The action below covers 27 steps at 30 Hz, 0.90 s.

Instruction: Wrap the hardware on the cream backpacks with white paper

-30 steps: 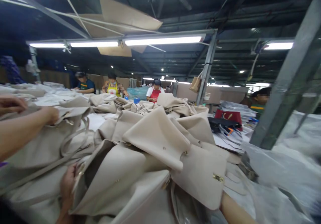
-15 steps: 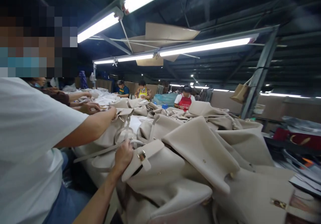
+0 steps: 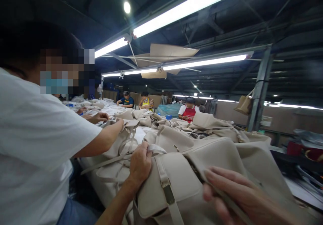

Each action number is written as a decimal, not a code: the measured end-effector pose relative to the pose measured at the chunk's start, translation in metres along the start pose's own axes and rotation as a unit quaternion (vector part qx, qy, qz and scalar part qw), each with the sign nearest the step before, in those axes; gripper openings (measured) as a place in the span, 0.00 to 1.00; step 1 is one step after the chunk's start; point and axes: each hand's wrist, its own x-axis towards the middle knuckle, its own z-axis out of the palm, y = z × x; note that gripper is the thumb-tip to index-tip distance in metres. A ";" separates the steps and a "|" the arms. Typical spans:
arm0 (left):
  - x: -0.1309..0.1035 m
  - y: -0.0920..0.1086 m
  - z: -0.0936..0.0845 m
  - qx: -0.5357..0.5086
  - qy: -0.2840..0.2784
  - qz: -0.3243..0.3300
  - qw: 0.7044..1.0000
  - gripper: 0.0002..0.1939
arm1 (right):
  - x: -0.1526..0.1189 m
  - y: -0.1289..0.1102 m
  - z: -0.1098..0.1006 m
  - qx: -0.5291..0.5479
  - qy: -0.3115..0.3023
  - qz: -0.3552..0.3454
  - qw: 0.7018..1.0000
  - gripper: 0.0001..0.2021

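Note:
A beige handbag point(image 3: 176, 174) with a strap and a metal buckle point(image 3: 165, 183) lies in front of me on a heap of similar beige bags point(image 3: 207, 122). My left hand point(image 3: 140, 164) is closed around the bag's top edge by its handle. My right hand point(image 3: 237, 193), blurred, comes in low on the right. Its fingers curl over the edge of the bag's front flap point(image 3: 217, 154).
A co-worker in a white T-shirt point(image 3: 30, 144) stands close on my left, one hand point(image 3: 118, 122) on another bag. More people point(image 3: 189, 109) work at the table's far end. A steel post point(image 3: 259, 87) with a hanging paper bag point(image 3: 243, 104) rises at right, beside red items point(image 3: 300, 151).
The view has swung left and up. My left hand has shifted its hold to the bag's top edge, and my right hand has come into view on the flap.

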 end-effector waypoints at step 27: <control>0.000 -0.009 0.004 -0.260 0.090 -0.085 0.958 0.14 | 0.123 0.044 0.104 0.101 -0.040 -0.062 0.992 0.16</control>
